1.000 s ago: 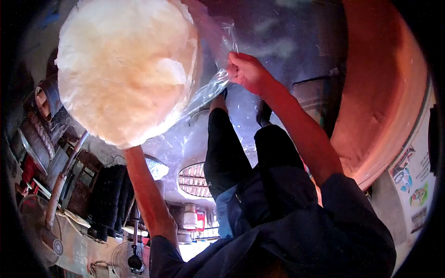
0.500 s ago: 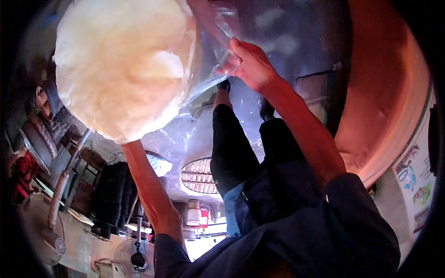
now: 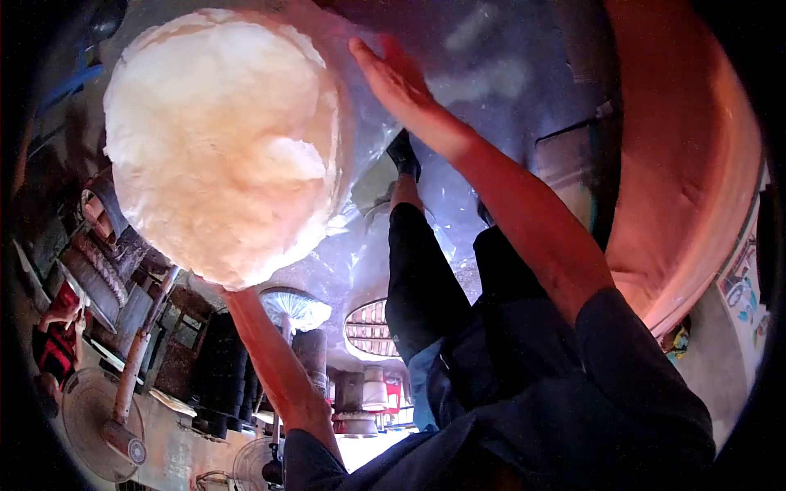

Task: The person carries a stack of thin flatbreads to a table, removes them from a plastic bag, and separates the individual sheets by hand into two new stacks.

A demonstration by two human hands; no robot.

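A big round pale, fluffy-looking mass [image 3: 221, 147] fills the upper left, inside what looks like clear plastic film [image 3: 340, 217] along its right side. My left hand [image 3: 214, 286] is under its lower edge and bears it up; the fingers are hidden behind it. To the right of the mass, my right hand [image 3: 397, 78] is raised with the thumb stretched out and the fingers apart, partly blurred. It grips nothing that I can see and is close to the film.
A large curved reddish surface [image 3: 679, 188] rises at the right. Lower left are a fan [image 3: 102, 425], a slanted pole [image 3: 139, 352] and dark stacked items [image 3: 219, 368]. A person in red and black [image 3: 57, 352] is at the far left. Pots [image 3: 360, 393] are at lower middle.
My right hand has let go of the clear film and its fingers have opened. The view has shifted, so the mass and surroundings appear lower and slightly to the right.
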